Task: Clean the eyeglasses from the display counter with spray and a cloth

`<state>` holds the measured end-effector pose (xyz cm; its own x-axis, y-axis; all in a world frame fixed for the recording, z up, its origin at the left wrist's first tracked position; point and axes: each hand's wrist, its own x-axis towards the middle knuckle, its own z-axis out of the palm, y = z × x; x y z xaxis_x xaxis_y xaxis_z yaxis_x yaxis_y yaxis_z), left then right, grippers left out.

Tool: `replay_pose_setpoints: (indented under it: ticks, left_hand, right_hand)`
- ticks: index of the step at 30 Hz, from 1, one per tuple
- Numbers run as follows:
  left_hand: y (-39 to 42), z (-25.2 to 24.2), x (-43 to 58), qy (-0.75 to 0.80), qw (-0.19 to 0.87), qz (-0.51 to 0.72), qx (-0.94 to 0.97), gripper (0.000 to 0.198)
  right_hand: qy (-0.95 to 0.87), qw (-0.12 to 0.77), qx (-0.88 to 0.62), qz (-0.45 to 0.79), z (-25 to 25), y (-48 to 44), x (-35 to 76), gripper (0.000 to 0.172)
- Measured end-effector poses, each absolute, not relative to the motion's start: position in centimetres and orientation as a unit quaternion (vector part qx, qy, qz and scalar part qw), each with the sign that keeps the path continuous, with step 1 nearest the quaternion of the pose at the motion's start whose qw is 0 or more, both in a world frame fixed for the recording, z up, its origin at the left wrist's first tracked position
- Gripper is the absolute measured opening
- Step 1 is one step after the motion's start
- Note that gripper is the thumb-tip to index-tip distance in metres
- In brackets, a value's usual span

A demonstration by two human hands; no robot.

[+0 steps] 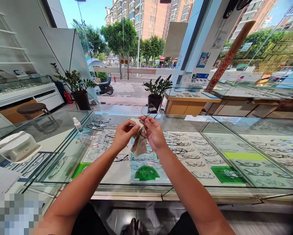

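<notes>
the head view is showing a pair of eyeglasses (148, 111) in the middle of the scene, above a glass display case (127, 197), with one round lens rising beyond the fingertips. the right hand (155, 133) is gripping the eyeglasses with bent fingers, though the exact contact is hiding behind them. the left hand (122, 134) is pinching a beige cloth (139, 147) between thumb and fingers, and the cloth is hanging down between the two hands, just beside the eyeglasses. below, rows of spectacle frames (194, 164) are lying inside the case, and a green semicircular sign (146, 173) is sitting near the front. to the left, a small spray bottle (78, 125) is standing on the glass, and a white device (18, 147) is resting farther left. on the far side, two potted plants (156, 88) are standing before the window, and a round stool (33, 108) is standing far left. outside, a scooter (105, 87) is standing on the pavement.
</notes>
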<state>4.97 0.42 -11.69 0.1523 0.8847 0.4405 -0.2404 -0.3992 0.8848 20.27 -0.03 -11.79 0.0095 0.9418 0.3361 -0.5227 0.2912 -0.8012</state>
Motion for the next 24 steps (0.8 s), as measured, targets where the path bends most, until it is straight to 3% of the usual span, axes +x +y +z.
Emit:
replay_pose_setpoints:
  ticks: [7, 24]
  left_hand:
    - [1.2, -12.3, 4.7, 0.243, 0.646, 0.480, 0.541, 0.061]
    - [1.4, -13.4, 4.6, 0.210, 0.633, 0.426, 0.611, 0.052]
  right_hand:
    - [-0.443, 0.647, -0.218, 0.581, -11.5, -0.2, 20.6, 0.036]
    - [-0.483, 0.611, -0.203, 0.594, -12.0, 0.7, 21.2, 0.034]
